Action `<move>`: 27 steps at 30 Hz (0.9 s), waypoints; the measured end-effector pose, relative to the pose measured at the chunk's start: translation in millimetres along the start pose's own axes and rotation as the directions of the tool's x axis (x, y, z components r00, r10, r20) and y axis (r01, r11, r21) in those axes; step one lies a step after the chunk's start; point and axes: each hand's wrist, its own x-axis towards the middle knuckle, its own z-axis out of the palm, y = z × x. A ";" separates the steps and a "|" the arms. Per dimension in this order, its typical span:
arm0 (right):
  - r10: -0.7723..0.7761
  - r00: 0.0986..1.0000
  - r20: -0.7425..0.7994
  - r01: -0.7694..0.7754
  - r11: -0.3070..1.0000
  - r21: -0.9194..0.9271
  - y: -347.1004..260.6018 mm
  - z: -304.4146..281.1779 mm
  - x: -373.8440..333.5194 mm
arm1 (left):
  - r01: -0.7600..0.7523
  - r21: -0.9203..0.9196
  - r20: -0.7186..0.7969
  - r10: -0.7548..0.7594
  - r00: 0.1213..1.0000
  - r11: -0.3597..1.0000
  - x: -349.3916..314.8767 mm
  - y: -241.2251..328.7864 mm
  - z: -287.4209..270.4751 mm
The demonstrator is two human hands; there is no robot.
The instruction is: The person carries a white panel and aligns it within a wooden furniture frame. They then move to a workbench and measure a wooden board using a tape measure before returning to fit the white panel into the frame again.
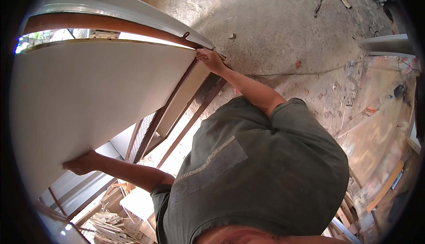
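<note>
A large flat white panel (pixel 102 84) fills the left side, tilted, with a thin pale edge along its far side. At its far right corner my right hand (pixel 210 60) is closed, fingers bent over the edge. My left hand (pixel 83 162) lies across the panel's near edge, its fingers close together on the white face; the thumb is hard to make out. Under and beside the panel stands a brown frame (pixel 166 98) with wire mesh and pale infill boards.
Beyond the panel run a brown bar (pixel 110 22) with a small metal loop and a grey-white curved sheet (pixel 128 2). Thin wood strips (pixel 108 226) lie piled at lower left. Stained wooden boards (pixel 380 98) cover the right side. The rough concrete floor (pixel 265 18) carries scattered debris.
</note>
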 end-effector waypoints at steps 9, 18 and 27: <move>-0.107 0.994 -0.013 0.094 0.920 -0.381 5.9 37.0 -24.2 | -0.156 0.184 0.026 0.154 0.988 0.970 8.3 -10.2 -2.7; -0.249 0.968 -0.011 0.217 0.861 -0.461 11.5 28.6 -25.6 | -0.232 0.198 0.062 0.224 0.973 0.952 14.6 -20.2 -5.9; -0.612 0.788 0.074 0.572 0.682 -0.456 -158.1 53.4 22.8 | 0.155 -0.114 -0.053 -0.162 0.985 0.981 11.8 -3.3 -7.8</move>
